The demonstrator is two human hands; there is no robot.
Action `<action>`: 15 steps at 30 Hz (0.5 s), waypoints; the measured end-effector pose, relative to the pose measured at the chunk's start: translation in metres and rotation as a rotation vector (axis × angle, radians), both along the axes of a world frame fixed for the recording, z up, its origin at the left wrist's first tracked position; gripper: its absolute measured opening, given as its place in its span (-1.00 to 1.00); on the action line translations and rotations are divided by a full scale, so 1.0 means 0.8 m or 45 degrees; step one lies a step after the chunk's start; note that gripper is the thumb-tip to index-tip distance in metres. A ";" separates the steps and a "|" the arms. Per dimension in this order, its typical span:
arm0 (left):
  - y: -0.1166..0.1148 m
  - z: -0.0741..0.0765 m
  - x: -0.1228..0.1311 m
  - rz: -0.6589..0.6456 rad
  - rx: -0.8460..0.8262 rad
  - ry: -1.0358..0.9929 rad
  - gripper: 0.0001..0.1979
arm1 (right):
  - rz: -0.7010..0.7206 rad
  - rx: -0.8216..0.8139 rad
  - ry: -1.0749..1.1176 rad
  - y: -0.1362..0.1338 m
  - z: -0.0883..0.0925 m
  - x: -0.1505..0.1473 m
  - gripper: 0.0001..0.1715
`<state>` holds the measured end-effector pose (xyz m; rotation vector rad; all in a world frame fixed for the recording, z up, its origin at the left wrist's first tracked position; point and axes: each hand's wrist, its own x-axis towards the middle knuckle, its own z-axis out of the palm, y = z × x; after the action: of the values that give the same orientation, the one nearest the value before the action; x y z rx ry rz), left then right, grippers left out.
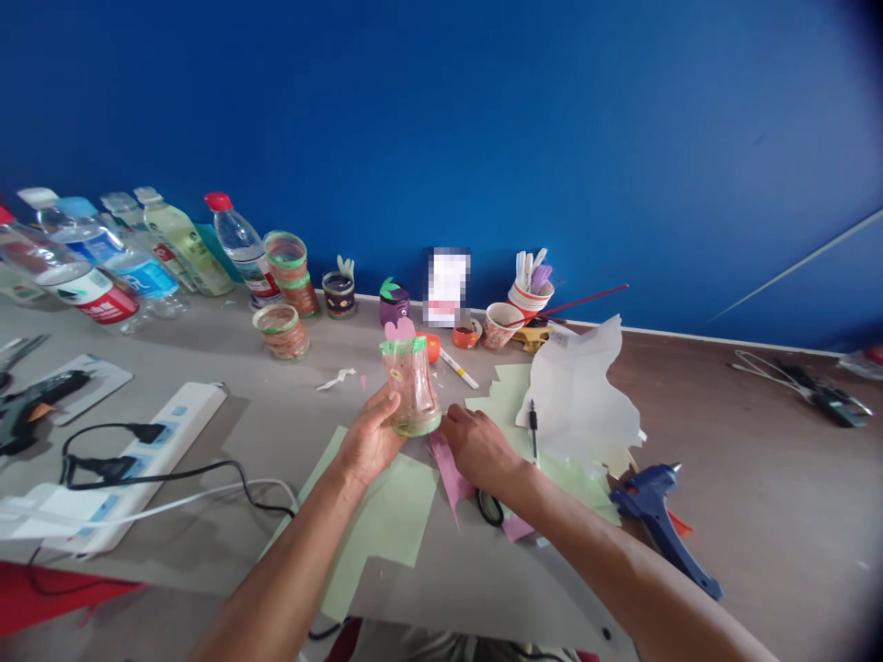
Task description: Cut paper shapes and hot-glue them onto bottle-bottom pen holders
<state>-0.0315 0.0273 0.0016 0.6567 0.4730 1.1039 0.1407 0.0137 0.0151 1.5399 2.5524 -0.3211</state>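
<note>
My left hand (372,432) is closed around a cut plastic bottle (416,391), upright and clear pinkish, with green edging at top and bottom. A pink paper piece with rounded lobes (399,329) stands up at its rim. Beside the bottle's base, my right hand (479,443) is closed with its fingers curled down over pink paper (452,473). Whatever those fingers hold is hidden. A black loop (490,507), perhaps a scissors handle, shows under the right wrist. Light green paper sheets (396,510) lie below both hands.
Bottles (238,244) and decorated cups (281,331) line the back left. A power strip (155,450) with cables lies left. On the right are a blue glue gun (652,506), white crumpled sheet (576,386) and pen (533,428). A paper cup (501,326) stands behind.
</note>
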 end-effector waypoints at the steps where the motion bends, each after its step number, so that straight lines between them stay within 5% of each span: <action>1: 0.000 0.001 0.000 0.001 0.000 0.003 -0.61 | 0.006 -0.004 0.005 0.000 0.000 0.000 -0.73; 10: -0.001 0.002 0.001 0.035 -0.025 0.003 -0.60 | -0.035 -0.046 0.138 0.004 -0.007 0.003 -0.73; 15: 0.000 0.001 0.001 0.026 -0.043 -0.008 -0.62 | -0.167 -0.035 0.406 0.012 0.021 0.018 -0.75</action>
<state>-0.0309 0.0272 0.0021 0.6200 0.4925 1.1147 0.1553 0.0229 0.0321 1.7766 2.6630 -0.6647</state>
